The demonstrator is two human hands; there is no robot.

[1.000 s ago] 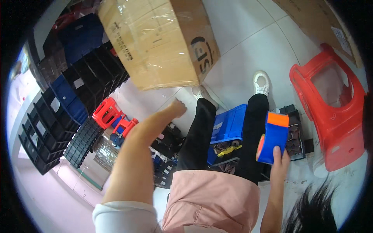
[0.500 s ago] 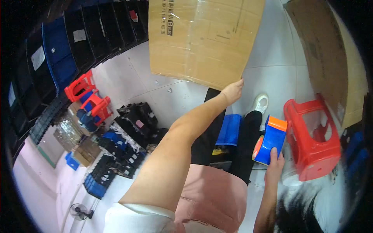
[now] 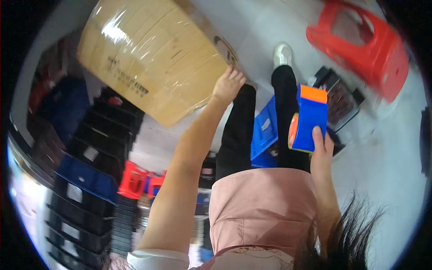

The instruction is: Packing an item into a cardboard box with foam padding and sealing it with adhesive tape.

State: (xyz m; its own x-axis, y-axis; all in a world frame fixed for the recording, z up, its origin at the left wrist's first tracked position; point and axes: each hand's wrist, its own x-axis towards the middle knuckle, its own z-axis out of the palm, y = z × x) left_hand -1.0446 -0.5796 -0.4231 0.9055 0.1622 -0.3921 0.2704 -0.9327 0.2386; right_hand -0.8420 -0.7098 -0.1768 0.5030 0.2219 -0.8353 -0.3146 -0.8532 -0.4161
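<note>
A large brown cardboard box with shiny clear tape across it tilts at the upper left. My left hand grips it at its near right edge, the fingers bent over the border. On the right, my right hand is closed around a blue tape dispenser with an orange end and a round orange side. The dispenser is held in front of my right leg, apart from the box. Part of the right palm is hidden behind the dispenser.
A red plastic stool lies tipped at the upper right, beyond a black crate. Between my legs sits a blue bin. Stacked black and blue bins line the left, with smaller red stools beside them.
The box has swung left and turned, with my left hand still at its edge. The dispenser stays in my right hand, higher in view. The whole view has rotated.
</note>
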